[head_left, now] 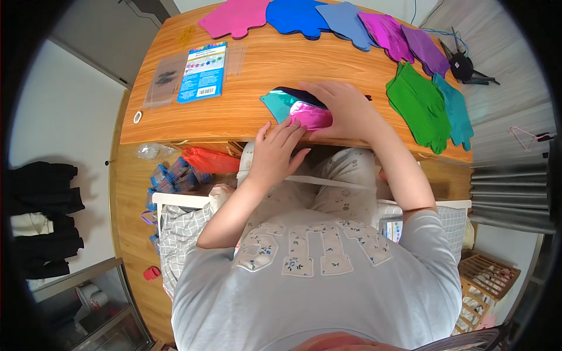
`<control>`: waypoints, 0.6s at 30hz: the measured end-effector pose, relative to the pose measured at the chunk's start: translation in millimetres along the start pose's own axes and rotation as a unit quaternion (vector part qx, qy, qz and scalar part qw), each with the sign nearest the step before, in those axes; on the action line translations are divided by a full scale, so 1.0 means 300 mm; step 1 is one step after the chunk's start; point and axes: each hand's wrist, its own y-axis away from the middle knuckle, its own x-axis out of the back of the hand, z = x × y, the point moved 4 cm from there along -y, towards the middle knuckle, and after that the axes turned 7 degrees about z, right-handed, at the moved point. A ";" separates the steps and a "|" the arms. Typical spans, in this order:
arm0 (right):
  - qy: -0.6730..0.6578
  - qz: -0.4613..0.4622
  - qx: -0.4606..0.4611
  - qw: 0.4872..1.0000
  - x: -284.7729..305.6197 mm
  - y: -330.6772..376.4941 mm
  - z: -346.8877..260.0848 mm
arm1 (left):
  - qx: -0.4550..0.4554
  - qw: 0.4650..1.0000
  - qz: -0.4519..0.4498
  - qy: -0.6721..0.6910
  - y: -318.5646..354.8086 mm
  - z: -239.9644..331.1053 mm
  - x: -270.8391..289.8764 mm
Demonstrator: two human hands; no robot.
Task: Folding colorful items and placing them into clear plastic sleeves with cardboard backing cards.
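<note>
A small stack of shiny foil cut-outs lies near the table's front edge, with a teal piece (pixel 278 105) at the left, a dark one (pixel 297 95) behind and a pink one (pixel 310 116) in front. My right hand (pixel 344 108) curves round the stack's right end, fingers at its far side and thumb at its near side, hiding that end. Resting on the pink foil are the outstretched fingertips of my left hand (pixel 276 150); its thumb stands apart.
Pink (pixel 237 16), blue (pixel 297 17), purple (pixel 426 50) and green (pixel 418 105) cut-out stacks line the table's far and right sides. A blue printed card pack (pixel 202 73) lies left on clear plastic bags (pixel 161 85). A white ring (pixel 137 117) and a black tripod-like stand (pixel 461 65) sit near the edges.
</note>
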 end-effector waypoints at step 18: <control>-0.005 -0.151 -0.175 0.973 -0.116 -0.292 0.449 | 0.007 1.000 0.004 0.010 -0.003 0.000 -0.004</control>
